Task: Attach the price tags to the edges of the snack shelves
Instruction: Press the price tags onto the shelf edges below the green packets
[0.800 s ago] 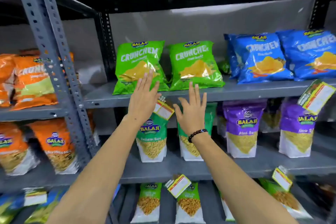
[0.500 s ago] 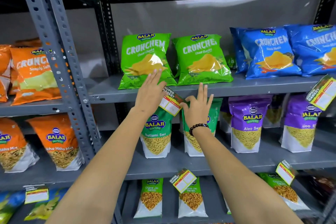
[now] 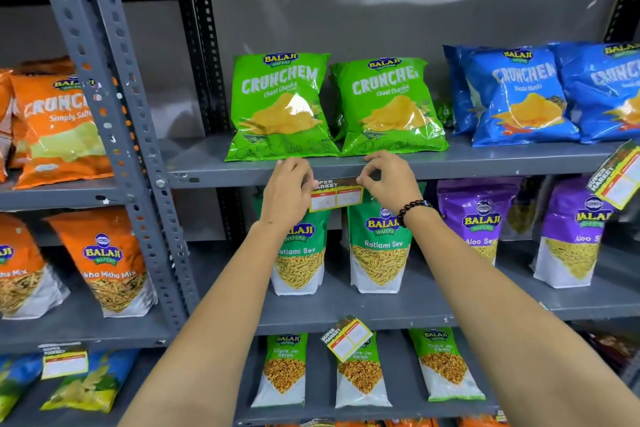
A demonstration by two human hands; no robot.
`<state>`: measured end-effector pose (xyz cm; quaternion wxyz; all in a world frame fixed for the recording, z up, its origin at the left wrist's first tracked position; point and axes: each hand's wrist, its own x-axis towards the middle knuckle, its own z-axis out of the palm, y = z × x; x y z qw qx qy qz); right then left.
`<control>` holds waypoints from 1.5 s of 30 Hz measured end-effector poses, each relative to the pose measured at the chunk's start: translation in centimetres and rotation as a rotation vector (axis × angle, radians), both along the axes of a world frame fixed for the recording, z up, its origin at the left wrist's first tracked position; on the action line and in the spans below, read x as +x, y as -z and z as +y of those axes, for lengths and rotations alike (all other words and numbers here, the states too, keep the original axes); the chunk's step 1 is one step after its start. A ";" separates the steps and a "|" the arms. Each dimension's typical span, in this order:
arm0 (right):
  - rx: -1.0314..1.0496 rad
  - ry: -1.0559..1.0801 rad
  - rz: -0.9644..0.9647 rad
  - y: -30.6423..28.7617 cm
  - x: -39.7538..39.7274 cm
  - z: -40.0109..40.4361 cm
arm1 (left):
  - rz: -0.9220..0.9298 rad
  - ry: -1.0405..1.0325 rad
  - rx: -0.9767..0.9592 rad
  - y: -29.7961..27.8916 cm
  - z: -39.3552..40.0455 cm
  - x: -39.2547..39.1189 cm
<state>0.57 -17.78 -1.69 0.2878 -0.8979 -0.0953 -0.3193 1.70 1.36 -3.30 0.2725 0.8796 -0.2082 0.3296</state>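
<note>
- Both hands have dropped from flat, spread palms against the shelf to a curled pinch, and the price tag (image 3: 336, 196), tilted half a second earlier, now sits level against the shelf edge (image 3: 214, 179) below the green chip bags (image 3: 280, 107).
- At left, orange snack bags (image 3: 57, 128) fill a neighbouring grey rack behind a perforated steel upright (image 3: 114, 121); a tag (image 3: 64, 362) already hangs on its lowest shelf.
- Left hand (image 3: 287, 192): its grip is closed on the tag's left end, fingers curled over the upper corner.
- Right hand (image 3: 391, 180), with a bead bracelet (image 3: 414, 210) at the wrist: thumb and forefinger pinch the tag's right top corner, the other fingers loosely bent.
- Done well, the step likely calls for keeping the top margin flush with the steel lip, pressing outward from the centre to both ends, and letting go only once it holds without sagging over the green sev pouches (image 3: 379, 246) just behind.
- Below centre, another tag (image 3: 347, 338) hangs crooked on the next shelf.
- At right, a tag (image 3: 616, 177) dangles askew near blue chip bags (image 3: 519, 97) and purple pouches (image 3: 481, 222); both may need straightening.
</note>
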 end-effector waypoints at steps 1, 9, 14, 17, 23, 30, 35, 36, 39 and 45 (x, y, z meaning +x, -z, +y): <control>0.017 -0.001 0.008 -0.2 0.1 -0.1 | -0.010 -0.035 -0.019 0.0 -0.3 0.1; 0.113 0.019 0.046 -1.5 0.7 0.0 | -0.042 -0.227 -0.036 -1.5 -1.4 0.3; 0.150 0.061 0.055 -1.8 1.2 0.3 | -0.016 -0.254 -0.030 -1.9 -1.6 0.5; 0.170 0.053 0.063 -1.8 1.2 0.7 | 0.026 -0.257 -0.020 -2.2 -1.9 0.9; 0.094 0.161 0.005 -1.1 2.0 1.7 | 0.014 -0.325 0.032 -2.5 -2.7 1.8; -0.028 0.126 -0.202 2.0 0.3 1.6 | -0.116 -0.315 0.021 -0.5 -2.5 0.4; -0.127 0.169 -0.334 10.0 -2.2 1.5 | -0.249 -0.287 0.054 7.4 -1.3 -2.2; -0.144 0.175 -0.306 11.8 -2.5 1.5 | -0.208 -0.287 0.079 9.5 -1.3 -2.7; -0.269 0.137 -0.120 17.1 -3.1 1.5 | 0.027 -0.269 0.146 15.7 -1.1 -3.9; -0.634 0.043 0.211 24.0 -2.5 1.3 | 0.361 -0.229 0.313 25.3 -0.9 -4.0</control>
